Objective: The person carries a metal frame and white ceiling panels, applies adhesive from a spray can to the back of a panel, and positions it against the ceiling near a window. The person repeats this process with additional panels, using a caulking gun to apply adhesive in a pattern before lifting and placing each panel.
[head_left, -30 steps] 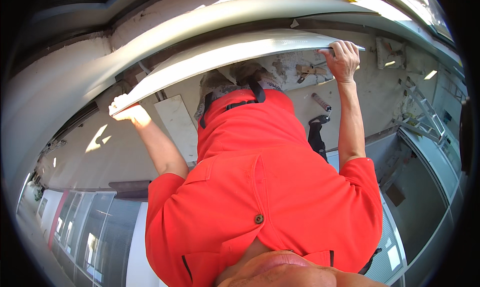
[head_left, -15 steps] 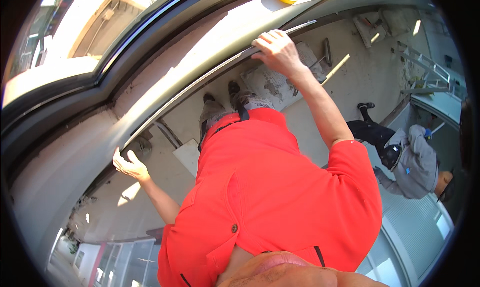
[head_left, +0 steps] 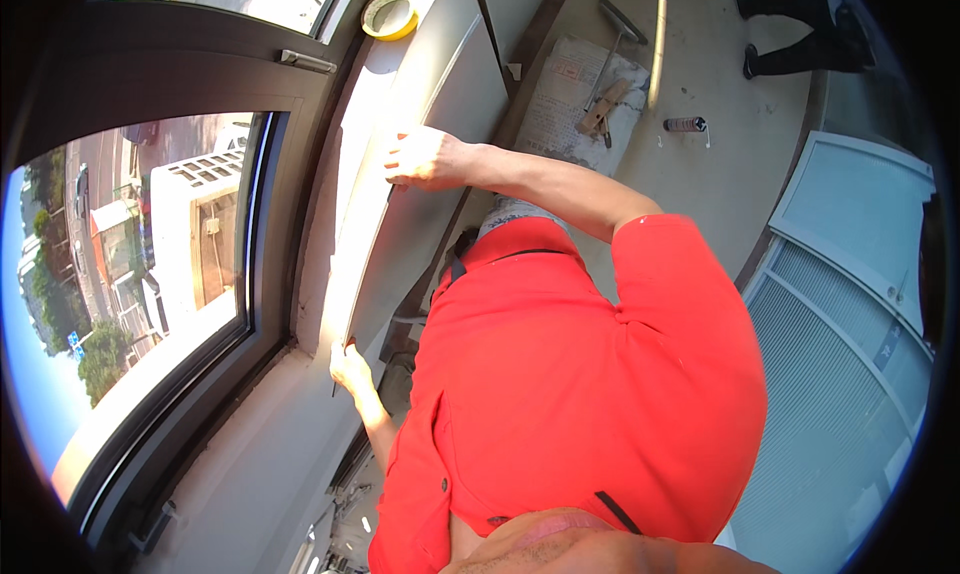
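A pale sill board (head_left: 352, 264) runs along the window beside me, with its front edge towards my body. My right hand (head_left: 425, 159) lies over that edge about midway along, its fingers curled onto the sunlit top. Farther down, at the near end, my left hand (head_left: 352, 369) has its fingers closed around the board's edge and corner. The undersides of both grips are hidden. A yellow roll of tape (head_left: 400, 34) lies on the sill beyond my right hand.
A dark-framed window (head_left: 285, 234) stands at the left. On the floor lie a flattened sack (head_left: 570, 94) with a wooden tool, a long wooden stick (head_left: 657, 59) and a dark cylindrical can (head_left: 685, 125). A person's legs (head_left: 800, 34) show at the far right, above a ribbed glass panel (head_left: 820, 374).
My view and body have turned towards the window. Both hands have shifted along the board's edge and come nearer each other; my left hand has closed from spread fingers.
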The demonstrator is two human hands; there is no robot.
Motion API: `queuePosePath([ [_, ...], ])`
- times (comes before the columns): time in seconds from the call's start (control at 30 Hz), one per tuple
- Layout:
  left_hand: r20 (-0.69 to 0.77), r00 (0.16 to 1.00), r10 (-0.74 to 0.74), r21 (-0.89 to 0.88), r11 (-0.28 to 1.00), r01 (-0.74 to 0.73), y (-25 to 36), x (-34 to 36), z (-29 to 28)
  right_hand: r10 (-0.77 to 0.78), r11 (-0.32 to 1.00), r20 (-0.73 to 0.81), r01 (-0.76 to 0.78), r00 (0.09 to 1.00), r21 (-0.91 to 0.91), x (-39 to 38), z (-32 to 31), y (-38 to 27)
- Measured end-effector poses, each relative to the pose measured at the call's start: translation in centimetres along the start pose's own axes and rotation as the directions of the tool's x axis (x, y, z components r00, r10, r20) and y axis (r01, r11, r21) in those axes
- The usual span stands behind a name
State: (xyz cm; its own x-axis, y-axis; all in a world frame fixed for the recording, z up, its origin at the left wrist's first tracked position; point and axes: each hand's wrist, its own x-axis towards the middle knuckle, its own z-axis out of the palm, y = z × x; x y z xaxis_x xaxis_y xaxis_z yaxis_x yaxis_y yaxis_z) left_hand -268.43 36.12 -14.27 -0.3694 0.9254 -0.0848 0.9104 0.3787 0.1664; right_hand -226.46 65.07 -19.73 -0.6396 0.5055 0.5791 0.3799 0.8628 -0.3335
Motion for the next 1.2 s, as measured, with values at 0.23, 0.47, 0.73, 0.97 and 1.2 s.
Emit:
queuePosePath([
  [0.23, -0.12, 0.979, 0.165, 0.079, 0.985, -0.156, 4.7, -0.2, -2.3, 0.015, 0.999, -0.184, -0.006, 0.983, 0.048, 1.1, -2.1, 2.3],
  [0.47, -0.116, 0.984, 0.135, 0.041, 0.99, -0.131, 5.6, 1.1, -1.0, 0.008, 1.0, -0.165, -0.004, 0.986, 0.023, 1.1, -4.3, 5.0],
  [0.73, -0.082, 0.984, 0.161, 0.108, 0.982, -0.151, 8.9, 2.0, -0.6, 0.094, 0.995, -0.004, -0.094, 0.996, -0.032, 0.8, -5.3, 7.4],
  [0.97, -0.114, 0.966, 0.233, 0.093, 0.97, -0.223, 9.1, 2.1, -0.4, 0.101, 0.995, -0.024, -0.101, 0.995, 0.011, 0.8, -5.4, 7.8],
  [1.2, -0.068, 0.982, 0.176, 0.045, 0.984, -0.173, 9.5, 1.4, -0.1, 0.102, 0.994, 0.062, -0.104, 0.993, 0.02, 1.4, -5.1, 8.4],
])
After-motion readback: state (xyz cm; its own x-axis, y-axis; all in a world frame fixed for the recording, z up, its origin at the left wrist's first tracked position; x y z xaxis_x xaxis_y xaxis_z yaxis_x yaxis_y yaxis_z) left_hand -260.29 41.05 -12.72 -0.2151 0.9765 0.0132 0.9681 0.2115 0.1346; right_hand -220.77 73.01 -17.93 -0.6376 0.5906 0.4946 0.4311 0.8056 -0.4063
